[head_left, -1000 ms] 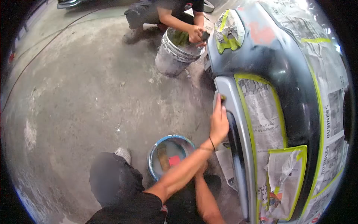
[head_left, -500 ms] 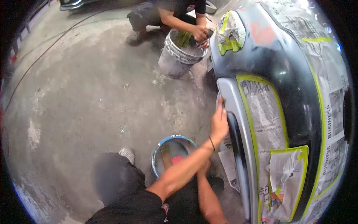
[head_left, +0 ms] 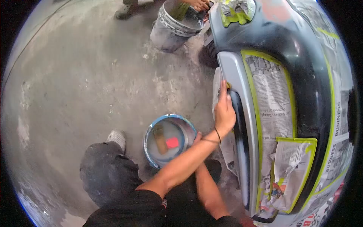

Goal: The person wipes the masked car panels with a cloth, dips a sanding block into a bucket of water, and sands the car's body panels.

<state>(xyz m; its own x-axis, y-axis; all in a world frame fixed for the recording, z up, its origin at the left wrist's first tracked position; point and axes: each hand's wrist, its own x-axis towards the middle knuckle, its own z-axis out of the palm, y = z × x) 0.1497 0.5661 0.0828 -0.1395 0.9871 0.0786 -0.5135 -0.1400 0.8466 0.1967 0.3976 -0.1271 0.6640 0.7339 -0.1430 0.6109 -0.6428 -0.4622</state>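
Note:
My left hand reaches across to the grey bumper trim. Its outstretched fingers are pressed together over a small yellowish pad, mostly hidden beneath them. Below, my right hand is at the right rim of a blue bucket, partly covered by my left forearm; what shows of it appears to grip the rim. Cloudy water fills the bucket, with a brown block and a pinkish-red piece in it.
Newspaper edged with yellow-green tape covers parts of the dark bumper. At the top, another person's hand is over a white bucket. My shoe rests on the concrete floor left of the blue bucket.
The view has tilted down, so the other person and white bucket sit higher in it. My left hand stays at the trim, slightly lower along it. My right hand shows nearer the bucket's rim.

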